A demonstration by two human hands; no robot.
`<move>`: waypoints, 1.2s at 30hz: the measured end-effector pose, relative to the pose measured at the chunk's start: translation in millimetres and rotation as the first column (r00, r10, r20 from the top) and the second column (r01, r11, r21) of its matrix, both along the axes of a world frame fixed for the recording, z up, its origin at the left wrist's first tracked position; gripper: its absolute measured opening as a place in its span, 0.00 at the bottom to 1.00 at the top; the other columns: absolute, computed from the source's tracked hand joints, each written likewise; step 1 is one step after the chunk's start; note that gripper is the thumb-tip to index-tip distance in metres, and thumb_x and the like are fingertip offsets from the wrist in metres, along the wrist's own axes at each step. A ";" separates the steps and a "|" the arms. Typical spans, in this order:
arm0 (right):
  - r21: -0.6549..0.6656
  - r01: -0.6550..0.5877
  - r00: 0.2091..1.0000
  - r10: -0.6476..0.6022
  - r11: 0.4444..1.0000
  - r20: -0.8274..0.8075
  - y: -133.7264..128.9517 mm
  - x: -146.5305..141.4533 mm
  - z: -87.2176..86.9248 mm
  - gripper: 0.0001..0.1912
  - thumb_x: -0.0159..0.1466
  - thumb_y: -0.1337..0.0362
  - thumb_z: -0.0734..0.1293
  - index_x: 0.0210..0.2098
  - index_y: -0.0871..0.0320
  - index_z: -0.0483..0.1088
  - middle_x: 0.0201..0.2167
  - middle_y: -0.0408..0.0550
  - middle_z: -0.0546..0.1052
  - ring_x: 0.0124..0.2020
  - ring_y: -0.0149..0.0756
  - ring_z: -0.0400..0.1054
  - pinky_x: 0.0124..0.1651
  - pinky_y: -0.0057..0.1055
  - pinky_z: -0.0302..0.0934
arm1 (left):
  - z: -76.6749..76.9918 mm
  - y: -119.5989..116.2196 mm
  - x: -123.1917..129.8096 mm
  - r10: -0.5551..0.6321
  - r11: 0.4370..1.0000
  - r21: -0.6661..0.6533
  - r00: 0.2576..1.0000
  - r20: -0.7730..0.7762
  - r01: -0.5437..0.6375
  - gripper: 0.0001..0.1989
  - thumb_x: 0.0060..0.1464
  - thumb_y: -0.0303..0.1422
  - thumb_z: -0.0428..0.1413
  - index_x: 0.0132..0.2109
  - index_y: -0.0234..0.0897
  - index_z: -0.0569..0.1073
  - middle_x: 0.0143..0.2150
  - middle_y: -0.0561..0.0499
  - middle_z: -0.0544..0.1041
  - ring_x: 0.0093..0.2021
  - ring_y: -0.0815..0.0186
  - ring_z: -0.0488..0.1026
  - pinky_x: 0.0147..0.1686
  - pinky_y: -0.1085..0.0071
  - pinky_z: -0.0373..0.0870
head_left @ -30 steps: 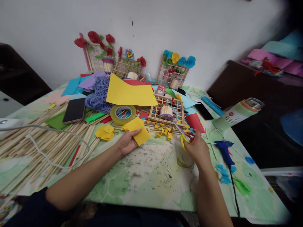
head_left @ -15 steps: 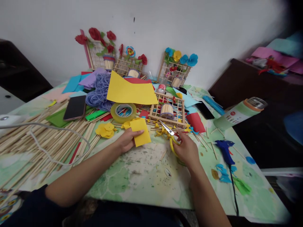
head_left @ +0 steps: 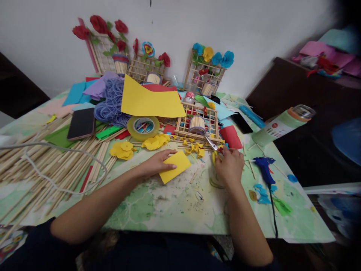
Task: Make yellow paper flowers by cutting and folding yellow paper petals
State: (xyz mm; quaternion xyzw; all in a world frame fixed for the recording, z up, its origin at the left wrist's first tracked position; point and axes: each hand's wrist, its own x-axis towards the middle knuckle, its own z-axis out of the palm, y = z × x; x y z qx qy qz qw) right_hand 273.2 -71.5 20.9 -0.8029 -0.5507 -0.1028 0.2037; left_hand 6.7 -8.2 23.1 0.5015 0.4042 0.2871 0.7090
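My left hand (head_left: 158, 162) pinches a small yellow piece of paper (head_left: 175, 167) between thumb and fingers, a little above the tabletop. Over on the right, my right hand (head_left: 229, 165) is closed around the yellow handles of a pair of scissors (head_left: 210, 142). Their blades point away from me, toward the stick lattice (head_left: 217, 124) with a small stick pot (head_left: 197, 124) on it. Part of the handles is hidden by my fingers. Yellow paper scraps (head_left: 199, 150) lie between my hands and the lattice. Yellow paper flowers (head_left: 122, 149) sit left of them.
Wooden sticks (head_left: 56, 165) spread over the left side, with a white cable (head_left: 64, 192) across them. A tape roll (head_left: 143, 128), purple yarn (head_left: 111, 101) and a large yellow sheet (head_left: 152, 101) lie behind. At right are a glue gun (head_left: 264, 169) and a bottle (head_left: 282, 126).
My right hand has moved right and lowered with the scissors toward the table. My left hand has shifted slightly right, and the yellow paper is turned. The camera view has tilted down.
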 end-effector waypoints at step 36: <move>0.016 -0.874 0.443 0.812 0.485 -0.379 3.1 -61.9 -17.9 0.13 0.63 0.56 0.63 0.30 0.59 0.71 0.29 0.47 0.73 0.35 0.33 0.64 0.40 0.30 0.55 | -28.8 -74.4 -17.8 -0.033 0.707 0.635 0.912 -0.410 0.311 0.12 0.51 0.31 0.57 0.44 0.37 0.75 0.47 0.39 0.75 0.52 0.49 0.68 0.57 0.50 0.54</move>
